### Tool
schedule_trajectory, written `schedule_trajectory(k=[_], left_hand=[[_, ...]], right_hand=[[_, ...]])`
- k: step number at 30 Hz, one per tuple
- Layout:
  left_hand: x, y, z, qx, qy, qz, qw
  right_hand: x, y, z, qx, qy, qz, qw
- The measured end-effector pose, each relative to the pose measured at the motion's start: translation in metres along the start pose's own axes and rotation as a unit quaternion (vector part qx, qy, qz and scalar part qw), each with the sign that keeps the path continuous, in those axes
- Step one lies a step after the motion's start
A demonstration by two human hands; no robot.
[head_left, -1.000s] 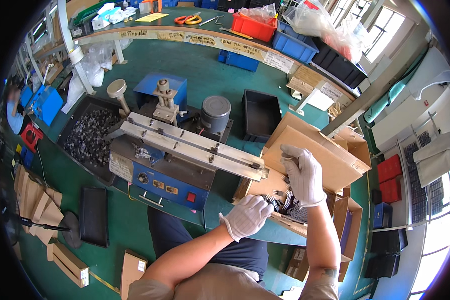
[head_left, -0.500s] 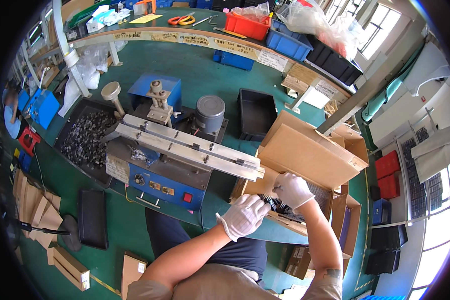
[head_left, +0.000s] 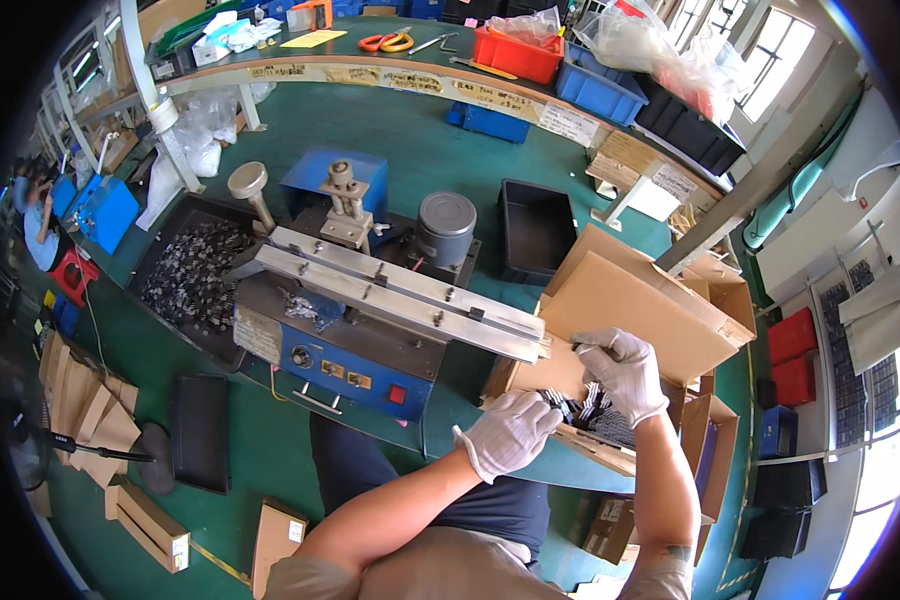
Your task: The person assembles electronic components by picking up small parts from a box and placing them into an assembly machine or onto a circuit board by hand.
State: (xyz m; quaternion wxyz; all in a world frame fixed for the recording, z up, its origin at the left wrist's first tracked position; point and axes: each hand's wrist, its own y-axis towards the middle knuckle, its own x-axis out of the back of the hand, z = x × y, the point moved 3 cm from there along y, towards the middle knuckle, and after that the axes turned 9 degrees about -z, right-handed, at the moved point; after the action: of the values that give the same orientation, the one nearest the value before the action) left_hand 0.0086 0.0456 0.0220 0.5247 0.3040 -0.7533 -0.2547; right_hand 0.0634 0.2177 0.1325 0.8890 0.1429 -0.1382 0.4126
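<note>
Both my hands wear white striped gloves and work at an open cardboard box (head_left: 592, 262). Inside it, rows of small black and silver parts (head_left: 602, 415) lie side by side. My left hand (head_left: 510, 435) is at the box's near left edge, fingers bent together against the parts; what they grip is hidden. Raised over the box, my right hand (head_left: 625, 375) has its fingers pinched, with a small dark bit at the tips that is too small to name. Just left of the box ends the sloping metal rail (head_left: 490, 335) of a blue bench machine (head_left: 355, 380).
A black tray (head_left: 185, 255) heaped with loose small parts sits left of the machine. Behind the rail stand a grey motor (head_left: 446, 225) and a black bin (head_left: 537, 230). Scissors (head_left: 385, 42) and red and blue bins line the back shelf. Another person (head_left: 40, 225) sits far left.
My right hand has lifted from the parts toward the box's back left, uncovering more of the rows. My left hand stays at the near edge. The whole view has shifted slightly.
</note>
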Motion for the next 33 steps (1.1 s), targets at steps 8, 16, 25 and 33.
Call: schedule_trajectory(k=[8, 16, 25, 33], left_hand=[[-0.001, -0.002, 0.000, -0.001, -0.015, -0.005, 1.000], [-0.004, -0.006, 0.002, -0.005, -0.006, -0.007, 1.000], [-0.004, -0.005, 0.001, -0.006, -0.012, -0.008, 1.000], [-0.003, -0.005, 0.000, -0.010, 0.008, 0.002, 1.000]], right_hand=[[-0.001, -0.002, 0.014, -0.073, 0.018, -0.033, 0.997], [-0.017, -0.004, 0.041, 0.257, -0.282, 0.031, 0.924], [-0.029, -0.001, 0.047, 0.285, -0.260, 0.048, 0.921], [-0.039, 0.003, 0.049, 0.273, -0.250, -0.027, 0.929]])
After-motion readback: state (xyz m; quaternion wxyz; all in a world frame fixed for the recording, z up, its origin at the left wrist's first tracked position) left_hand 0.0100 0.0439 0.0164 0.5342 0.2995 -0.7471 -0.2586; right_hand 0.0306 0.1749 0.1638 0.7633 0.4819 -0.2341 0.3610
